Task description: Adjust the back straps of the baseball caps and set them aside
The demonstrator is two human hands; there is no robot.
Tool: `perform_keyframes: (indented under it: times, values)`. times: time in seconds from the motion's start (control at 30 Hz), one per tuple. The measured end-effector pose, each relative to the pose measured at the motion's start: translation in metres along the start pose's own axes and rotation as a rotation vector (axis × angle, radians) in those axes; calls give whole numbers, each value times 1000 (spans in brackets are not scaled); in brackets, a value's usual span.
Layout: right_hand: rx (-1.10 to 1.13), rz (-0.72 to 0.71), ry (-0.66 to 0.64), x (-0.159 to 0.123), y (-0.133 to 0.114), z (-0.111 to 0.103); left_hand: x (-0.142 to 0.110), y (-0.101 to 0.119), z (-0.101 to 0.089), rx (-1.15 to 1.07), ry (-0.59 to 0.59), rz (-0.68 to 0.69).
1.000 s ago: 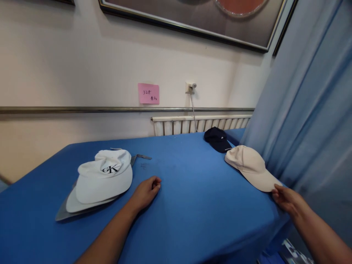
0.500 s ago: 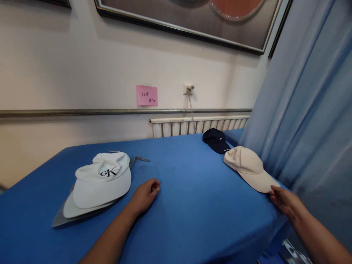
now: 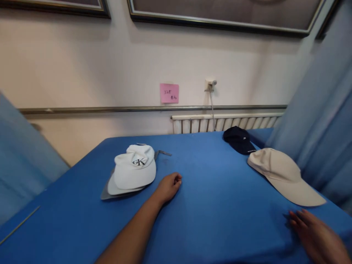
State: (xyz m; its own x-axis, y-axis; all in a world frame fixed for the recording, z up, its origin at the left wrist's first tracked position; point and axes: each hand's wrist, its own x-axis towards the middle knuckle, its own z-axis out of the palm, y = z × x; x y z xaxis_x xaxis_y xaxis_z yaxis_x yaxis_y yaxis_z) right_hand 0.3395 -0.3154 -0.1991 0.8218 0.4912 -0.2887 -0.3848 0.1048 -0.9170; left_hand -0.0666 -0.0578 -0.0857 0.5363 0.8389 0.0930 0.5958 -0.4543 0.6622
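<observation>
My left hand (image 3: 169,187) rests on the blue-covered table (image 3: 214,220), its fingers curled in with nothing seen in them. To its left lies a stack of caps: a white cap with black CK letters (image 3: 134,168) on top, with a paler brim and a grey brim (image 3: 106,193) showing beneath. At the lower right my right hand (image 3: 316,231), blurred by motion, is off the beige cap (image 3: 280,170); its fingers are stretched out and hold nothing visible. The beige cap lies on the table just beyond that hand, brim toward the lower right. Behind it sits a navy cap (image 3: 238,139).
Blue curtains hang at the right (image 3: 330,121) and the left (image 3: 22,157). Along the wall run a metal rail (image 3: 123,109) and a white radiator (image 3: 198,124). A plug with a cord (image 3: 211,86) and a pink note (image 3: 169,93) are on the wall.
My right hand has let go of the beige cap's brim and drawn back toward me. The view has turned left, bringing in the left curtain. My left hand keeps its place near the stack.
</observation>
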Motion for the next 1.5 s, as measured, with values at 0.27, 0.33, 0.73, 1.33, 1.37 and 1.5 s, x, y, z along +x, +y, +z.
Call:
perform_keyframes:
  times: [0.27,0.33,0.73,1.33,1.37,1.5]
  values:
    - [-256,15,-350,-77,-19,178,-2,-8,3,20,28,25]
    - [-309,-50,-486,-84,-11,233,-1,-9,-4,46,115,2]
    - [-565,-351,-1036,-59,74,322,-23,-31,-103,533,957,-514]
    - [-485,-324,-876,-58,79,332,-4,-30,-87,583,1015,-34]
    - [-446,-321,-798,-56,77,332,-4,-25,-82,573,1023,77]
    - [-303,-265,-512,-42,65,331,-10,0,-58,494,891,357]
